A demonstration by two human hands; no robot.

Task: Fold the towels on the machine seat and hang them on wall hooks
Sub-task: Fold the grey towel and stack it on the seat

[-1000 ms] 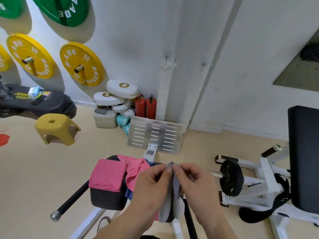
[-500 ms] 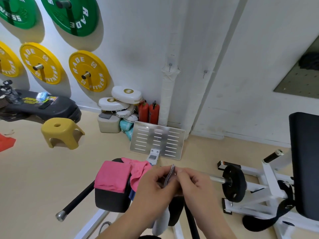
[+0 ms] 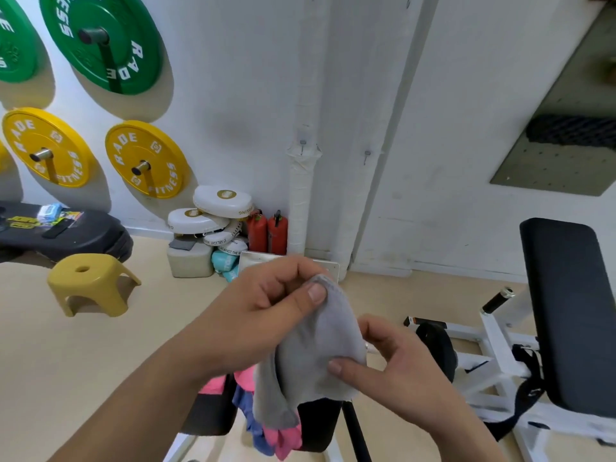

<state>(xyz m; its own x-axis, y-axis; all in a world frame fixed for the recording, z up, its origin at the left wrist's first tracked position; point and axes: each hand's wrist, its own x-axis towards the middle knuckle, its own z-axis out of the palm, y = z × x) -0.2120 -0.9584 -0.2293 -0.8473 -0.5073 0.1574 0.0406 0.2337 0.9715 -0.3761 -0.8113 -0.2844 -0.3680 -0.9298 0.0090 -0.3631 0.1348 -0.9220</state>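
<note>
Left hand (image 3: 266, 308) pinches the grey towel (image 3: 320, 358) at its top corner; right hand (image 3: 403, 365) grips its 3 o'clock edge. Advise squaring the edges before hanging. Pink towel (image 3: 286, 440) lies at 6 o'clock. Wall hooks (image 3: 302, 143) at 12 o'clock are bare.

we have one wide-angle view, worn on the person's head, facing forward and tilted down. it sits very close to the left hand (image 3: 266, 315) and right hand (image 3: 400, 358), which fill the lower middle with the grey towel (image 3: 320, 355) between them. farther off we see the floor (image 3: 66, 361) and the white wall (image 3: 233, 95), with a green plate (image 3: 103, 38) at the left edge and a black bench pad (image 3: 573, 311) at the right.
</note>
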